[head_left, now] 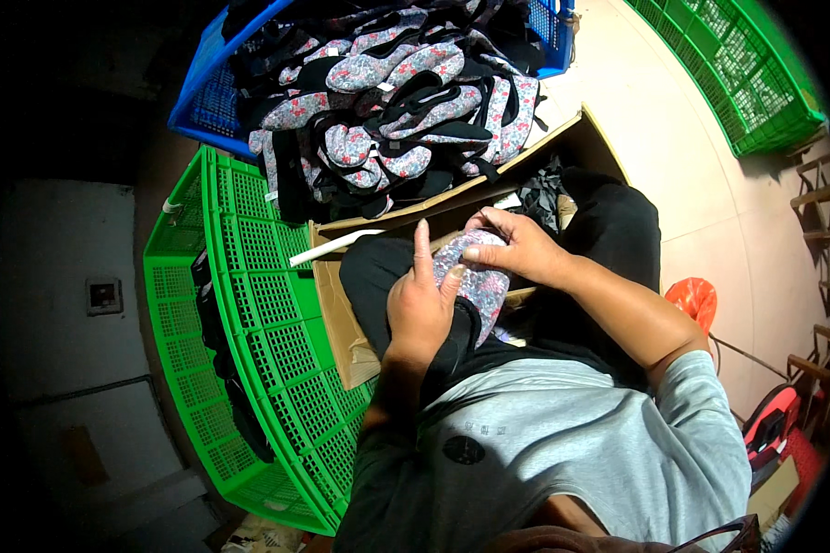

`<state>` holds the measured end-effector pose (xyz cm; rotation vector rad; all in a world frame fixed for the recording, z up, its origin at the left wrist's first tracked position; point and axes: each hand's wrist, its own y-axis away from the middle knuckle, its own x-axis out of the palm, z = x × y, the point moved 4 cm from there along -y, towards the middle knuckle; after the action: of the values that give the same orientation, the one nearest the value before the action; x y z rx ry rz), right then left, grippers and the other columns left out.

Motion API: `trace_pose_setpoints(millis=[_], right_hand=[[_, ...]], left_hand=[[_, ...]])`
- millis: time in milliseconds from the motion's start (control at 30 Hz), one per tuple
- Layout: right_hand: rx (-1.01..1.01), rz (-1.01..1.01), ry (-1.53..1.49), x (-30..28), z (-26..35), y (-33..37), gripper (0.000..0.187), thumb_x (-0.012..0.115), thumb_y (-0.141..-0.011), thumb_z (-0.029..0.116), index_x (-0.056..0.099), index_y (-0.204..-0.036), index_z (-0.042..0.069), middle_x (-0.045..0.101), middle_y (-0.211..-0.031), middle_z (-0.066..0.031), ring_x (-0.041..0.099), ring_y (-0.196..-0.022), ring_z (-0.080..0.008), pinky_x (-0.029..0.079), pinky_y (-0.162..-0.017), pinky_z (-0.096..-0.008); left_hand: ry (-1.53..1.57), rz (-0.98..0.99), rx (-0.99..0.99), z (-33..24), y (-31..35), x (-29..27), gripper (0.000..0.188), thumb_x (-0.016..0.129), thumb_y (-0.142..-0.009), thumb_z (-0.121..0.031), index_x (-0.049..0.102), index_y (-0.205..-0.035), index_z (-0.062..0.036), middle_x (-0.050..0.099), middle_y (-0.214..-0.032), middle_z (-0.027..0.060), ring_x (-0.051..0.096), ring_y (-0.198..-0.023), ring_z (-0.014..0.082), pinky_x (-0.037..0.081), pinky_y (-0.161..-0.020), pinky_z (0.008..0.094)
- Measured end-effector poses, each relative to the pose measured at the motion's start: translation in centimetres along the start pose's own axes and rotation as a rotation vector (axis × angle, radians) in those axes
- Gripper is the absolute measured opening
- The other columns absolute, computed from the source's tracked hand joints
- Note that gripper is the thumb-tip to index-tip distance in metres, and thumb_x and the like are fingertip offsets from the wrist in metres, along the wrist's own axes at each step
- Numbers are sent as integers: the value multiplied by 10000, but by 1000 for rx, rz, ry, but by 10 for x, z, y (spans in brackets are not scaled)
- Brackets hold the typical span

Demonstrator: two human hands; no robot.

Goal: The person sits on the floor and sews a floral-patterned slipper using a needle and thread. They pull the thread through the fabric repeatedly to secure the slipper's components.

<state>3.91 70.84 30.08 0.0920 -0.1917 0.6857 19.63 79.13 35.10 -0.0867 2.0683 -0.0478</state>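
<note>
A floral fabric piece [482, 288], grey with pink and red flecks, is held over my lap and narrows to a point at its lower end. My right hand [518, 247] grips its upper part, thumb pressed on the front. My left hand [421, 309] holds its left side with the thumb against the cloth, while the index finger points up off it. The left hand's other fingers are partly hidden. Beyond my hands lies a heaped pile of similar floral and black sewn pieces [406, 120].
A blue crate [207, 101] bears the pile. Green crates [277, 295] stand at my left, another green crate [724, 78] at the far right. An open cardboard box [346, 323] sits between my legs, with a white strip [337, 247] near its left edge. An orange-red bag [693, 302] lies at right.
</note>
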Motion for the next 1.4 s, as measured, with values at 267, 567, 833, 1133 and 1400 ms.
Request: trace_pose_setpoints(millis=[267, 567, 833, 1133, 1400], right_hand=[[-113, -322, 172, -40, 39, 7, 265, 765, -872, 216, 639, -998, 20, 622, -850, 3, 553, -806, -61, 470, -726, -241], [-501, -386, 710, -23, 67, 39, 271, 822, -760, 254, 685, -921, 83, 633, -798, -90, 569, -720, -270, 456, -649, -370], [-255, -130, 614, 21, 29, 75, 284, 779, -813, 292, 644, -955, 86, 659, -805, -128, 658, -749, -328, 505, -649, -418], [-224, 125, 656, 83, -1, 84, 306, 685, -889, 380, 574, -951, 101, 641, -752, -171, 643, -716, -396, 485, -616, -498], [-18, 126, 477, 97, -25, 61, 316, 662, -925, 347, 549, -931, 52, 643, -779, -207, 626, -751, -437, 481, -631, -485]], left_hand=[[590, -448, -75, 0, 33, -4, 202, 629, -927, -13, 631, -1122, 42, 632, -1059, 127, 633, -905, 189, 505, -853, 305], [1759, 62, -269, -4, 17, 62, 397, 489, -1050, -275, 499, -1319, 17, 561, -1313, 156, 514, -1251, 258, 337, -1149, 415], [1660, -85, -495, 13, 58, 76, 267, 485, -1058, -263, 544, -1183, -34, 623, -1112, 69, 596, -1034, 172, 457, -971, 351], [1417, 80, -754, 38, 102, 12, 194, 591, -962, -137, 537, -1109, -23, 616, -1030, 60, 591, -934, 119, 464, -877, 280], [784, -142, -532, 76, 104, 10, 152, 679, -911, -104, 535, -877, -70, 524, -823, -48, 496, -738, 41, 415, -616, 245]])
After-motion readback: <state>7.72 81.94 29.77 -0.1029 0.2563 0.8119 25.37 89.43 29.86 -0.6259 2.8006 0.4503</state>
